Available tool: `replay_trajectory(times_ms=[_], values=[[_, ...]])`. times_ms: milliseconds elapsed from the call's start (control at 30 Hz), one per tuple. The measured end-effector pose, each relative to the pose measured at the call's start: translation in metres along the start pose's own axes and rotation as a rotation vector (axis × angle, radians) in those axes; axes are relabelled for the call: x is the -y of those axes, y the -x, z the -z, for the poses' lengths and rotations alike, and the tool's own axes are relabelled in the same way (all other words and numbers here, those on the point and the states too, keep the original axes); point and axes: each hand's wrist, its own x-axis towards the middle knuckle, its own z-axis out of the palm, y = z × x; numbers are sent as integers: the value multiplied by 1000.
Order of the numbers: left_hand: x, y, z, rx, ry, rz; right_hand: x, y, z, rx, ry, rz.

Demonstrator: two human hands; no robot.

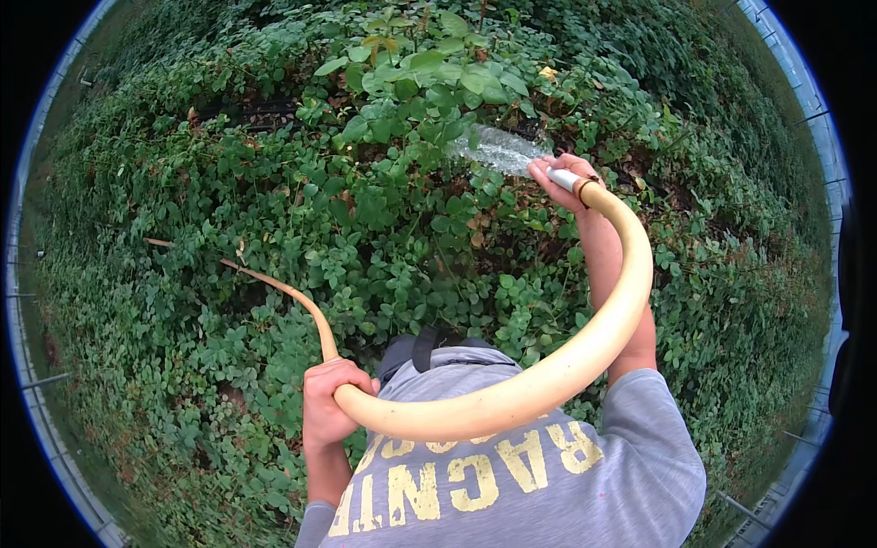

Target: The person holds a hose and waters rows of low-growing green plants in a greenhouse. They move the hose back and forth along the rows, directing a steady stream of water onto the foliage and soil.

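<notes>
A thick yellow hose (pixel 507 404) loops across in front of my chest. My left hand (pixel 336 397) is wrapped around its lower bend, and from there the hose trails off to the left into the foliage. At the other end, my right hand (pixel 565 179) holds the white pipe nozzle (pixel 563 178), which a brown band joins to the hose. Fingers of that hand lie beside the nozzle's mouth. Water (pixel 500 149) sprays out to the left in a wide fan, onto leafy plants (pixel 411 103) and the soil at their base.
Dense green shrubs (pixel 226 329) surround me on all sides. A yellow flower (pixel 548 73) stands among the leaves beyond the spray. Dark pipes (pixel 253 113) run low through the foliage at the upper left. Metal poles (pixel 46 381) show at the rim, before pale sheeting.
</notes>
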Motion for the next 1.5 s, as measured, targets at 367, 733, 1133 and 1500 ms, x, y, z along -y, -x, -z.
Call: replay_trajectory(times_ms=[367,733,1133,1500], values=[[16,-33,-31,188,40,-62,79,110,61,-481,595,246],[6,-33,-9,201,27,-24,12,-1,8,6,-117,-126],[13,-63,-67,423,-23,93,135,189,43,-839,106,494],[21,-65,-69,455,-35,129,91,184,90,-828,1218,551]])
